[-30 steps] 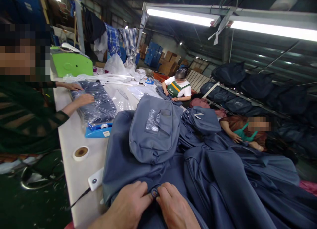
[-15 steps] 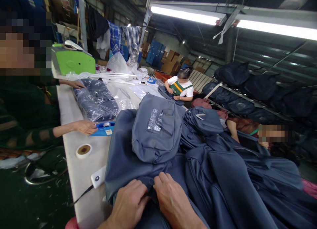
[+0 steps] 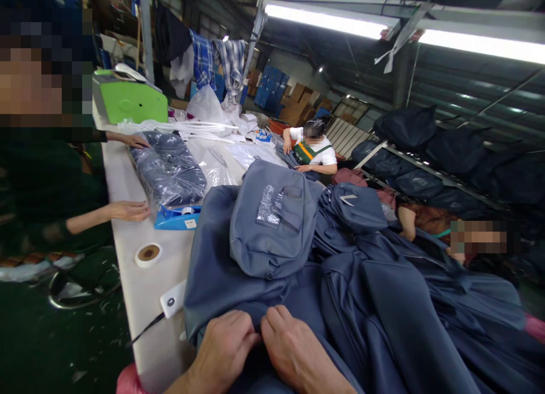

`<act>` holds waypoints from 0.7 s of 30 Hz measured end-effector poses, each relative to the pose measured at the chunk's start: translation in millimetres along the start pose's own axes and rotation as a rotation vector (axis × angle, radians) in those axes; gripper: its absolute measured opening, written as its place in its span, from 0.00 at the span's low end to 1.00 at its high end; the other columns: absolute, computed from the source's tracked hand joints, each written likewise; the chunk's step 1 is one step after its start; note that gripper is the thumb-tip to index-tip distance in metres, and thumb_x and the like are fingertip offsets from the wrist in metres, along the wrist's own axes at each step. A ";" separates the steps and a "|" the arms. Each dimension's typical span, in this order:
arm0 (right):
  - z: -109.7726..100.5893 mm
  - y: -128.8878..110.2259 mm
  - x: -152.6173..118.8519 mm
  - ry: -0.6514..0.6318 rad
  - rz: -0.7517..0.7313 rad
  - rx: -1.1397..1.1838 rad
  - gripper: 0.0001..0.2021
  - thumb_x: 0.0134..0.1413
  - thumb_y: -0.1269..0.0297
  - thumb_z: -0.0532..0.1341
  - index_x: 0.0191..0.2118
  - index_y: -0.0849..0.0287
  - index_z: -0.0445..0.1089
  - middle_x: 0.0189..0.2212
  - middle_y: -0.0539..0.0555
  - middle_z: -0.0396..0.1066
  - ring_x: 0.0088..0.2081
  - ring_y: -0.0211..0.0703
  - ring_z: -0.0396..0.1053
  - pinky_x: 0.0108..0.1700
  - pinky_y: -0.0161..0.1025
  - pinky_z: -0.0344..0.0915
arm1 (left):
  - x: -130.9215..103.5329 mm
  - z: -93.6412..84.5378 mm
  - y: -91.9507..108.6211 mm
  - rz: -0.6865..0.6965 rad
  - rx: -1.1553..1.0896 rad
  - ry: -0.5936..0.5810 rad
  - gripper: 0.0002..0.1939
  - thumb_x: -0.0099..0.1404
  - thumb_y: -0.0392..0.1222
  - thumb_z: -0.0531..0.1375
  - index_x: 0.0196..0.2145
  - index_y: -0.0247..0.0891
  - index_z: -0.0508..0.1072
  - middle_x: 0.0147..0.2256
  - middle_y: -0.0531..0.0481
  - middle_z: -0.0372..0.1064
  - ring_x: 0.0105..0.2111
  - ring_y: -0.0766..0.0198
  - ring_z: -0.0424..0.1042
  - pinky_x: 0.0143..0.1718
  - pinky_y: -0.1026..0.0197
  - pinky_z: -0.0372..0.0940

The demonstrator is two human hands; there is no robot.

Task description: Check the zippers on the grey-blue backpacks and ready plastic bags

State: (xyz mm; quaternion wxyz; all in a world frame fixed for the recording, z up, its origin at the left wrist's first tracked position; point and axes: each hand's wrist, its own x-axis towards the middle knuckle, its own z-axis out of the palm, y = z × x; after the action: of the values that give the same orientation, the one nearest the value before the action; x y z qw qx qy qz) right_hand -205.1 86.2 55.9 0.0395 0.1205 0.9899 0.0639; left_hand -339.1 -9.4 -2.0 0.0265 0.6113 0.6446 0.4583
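A large dark blue bag (image 3: 208, 280) lies slack at the table's near side. My left hand (image 3: 227, 343) is closed with its fingers curled into the bag's near part. Right beside it, my right hand (image 3: 283, 337) is closed on the same bag, knuckles up and thumb side towards the left. What the fingertips pinch is hidden beneath them. Just beyond my hands, a smaller blue-grey bag (image 3: 251, 235) with a handle and a clear plastic-covered patch rests on top of the large one.
More blue bags (image 3: 395, 292) are heaped at the right. Along the left lie a tape roll (image 3: 149, 254), a white device (image 3: 172, 300), a blue tape dispenser (image 3: 174, 219) and a plastic-wrapped bag (image 3: 170, 167). A co-worker's hand (image 3: 130, 210) is near the dispenser; other people work farther off.
The co-worker's near hand has let go of the tape dispenser and drawn back left. My hands stay closed at the bag, slightly lower in view; the dark piece between them shows less.
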 end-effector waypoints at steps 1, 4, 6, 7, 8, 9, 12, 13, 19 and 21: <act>-3.7 1.2 -2.4 -0.035 0.006 0.012 0.12 0.46 0.83 0.60 0.33 0.58 0.69 0.31 0.53 0.73 0.30 0.49 0.73 0.23 0.40 0.71 | 0.3 -0.5 -0.5 -0.036 -0.024 -0.015 0.17 0.73 0.40 0.51 0.25 0.40 0.63 0.21 0.56 0.66 0.21 0.67 0.67 0.23 0.64 0.58; -22.3 5.0 -10.9 -0.140 0.136 0.152 0.13 0.48 0.82 0.59 0.37 0.59 0.70 0.36 0.55 0.74 0.36 0.51 0.75 0.34 0.43 0.76 | 4.8 -5.4 -1.4 -0.083 -0.067 -0.090 0.14 0.70 0.38 0.56 0.25 0.39 0.63 0.22 0.56 0.66 0.23 0.67 0.67 0.24 0.65 0.58; -35.3 5.6 -19.2 -0.117 0.244 0.389 0.19 0.47 0.81 0.58 0.45 0.58 0.69 0.43 0.57 0.73 0.42 0.48 0.75 0.44 0.42 0.76 | 9.2 -10.3 -1.9 -0.081 -0.080 -0.157 0.13 0.69 0.38 0.57 0.26 0.39 0.64 0.24 0.56 0.66 0.24 0.66 0.67 0.25 0.64 0.57; -39.3 5.0 -25.1 -0.073 0.279 0.520 0.23 0.46 0.81 0.58 0.49 0.57 0.68 0.46 0.57 0.71 0.46 0.46 0.74 0.48 0.40 0.74 | 11.3 -12.5 -2.2 -0.085 -0.085 -0.191 0.12 0.70 0.38 0.56 0.26 0.39 0.64 0.24 0.55 0.66 0.25 0.65 0.67 0.26 0.64 0.57; -40.5 3.8 -32.3 -0.018 0.301 0.628 0.25 0.44 0.81 0.58 0.51 0.56 0.66 0.49 0.57 0.69 0.49 0.44 0.72 0.52 0.37 0.72 | 13.2 -14.2 -2.6 -0.090 -0.087 -0.221 0.12 0.70 0.39 0.55 0.27 0.39 0.65 0.25 0.55 0.66 0.26 0.64 0.67 0.27 0.64 0.57; -38.2 2.0 -40.8 0.033 0.317 0.701 0.26 0.44 0.81 0.58 0.51 0.55 0.66 0.51 0.57 0.68 0.52 0.43 0.71 0.55 0.36 0.69 | 14.6 -15.4 -2.9 -0.092 -0.088 -0.243 0.12 0.71 0.39 0.54 0.28 0.39 0.65 0.26 0.54 0.67 0.27 0.64 0.67 0.28 0.63 0.58; -15.0 -5.3 -70.8 0.084 0.381 0.748 0.22 0.45 0.80 0.58 0.47 0.54 0.68 0.53 0.58 0.68 0.56 0.44 0.69 0.58 0.36 0.68 | 16.4 -17.5 -1.9 -0.125 -0.107 -0.277 0.12 0.71 0.39 0.52 0.28 0.39 0.65 0.27 0.53 0.66 0.29 0.62 0.67 0.31 0.62 0.59; -5.7 -7.9 -80.2 0.058 0.403 0.737 0.22 0.47 0.80 0.57 0.48 0.53 0.68 0.54 0.58 0.68 0.56 0.45 0.69 0.57 0.36 0.68 | 16.4 -19.2 -0.1 -0.152 -0.127 -0.285 0.11 0.70 0.39 0.53 0.28 0.39 0.65 0.27 0.53 0.66 0.30 0.62 0.67 0.31 0.62 0.59; -19.2 -25.2 -96.6 -0.146 0.298 0.869 0.23 0.62 0.73 0.54 0.61 0.52 0.63 0.65 0.59 0.59 0.64 0.46 0.60 0.64 0.41 0.61 | 22.2 -57.0 36.6 0.067 -0.507 -0.520 0.11 0.70 0.36 0.53 0.46 0.44 0.71 0.42 0.52 0.73 0.44 0.63 0.70 0.48 0.62 0.63; -39.0 -31.5 -92.0 -0.100 0.252 1.017 0.22 0.62 0.71 0.57 0.60 0.54 0.63 0.62 0.60 0.65 0.63 0.46 0.63 0.64 0.42 0.61 | 26.7 -71.0 52.0 0.170 -0.581 -0.687 0.17 0.70 0.38 0.56 0.55 0.48 0.67 0.52 0.53 0.70 0.53 0.60 0.66 0.59 0.58 0.56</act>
State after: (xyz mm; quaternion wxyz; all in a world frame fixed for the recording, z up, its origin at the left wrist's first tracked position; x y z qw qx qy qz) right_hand -127.1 29.0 96.0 0.0152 0.2456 0.8706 -0.4260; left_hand -348.3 -36.1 85.6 0.3713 0.7460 0.3907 0.3911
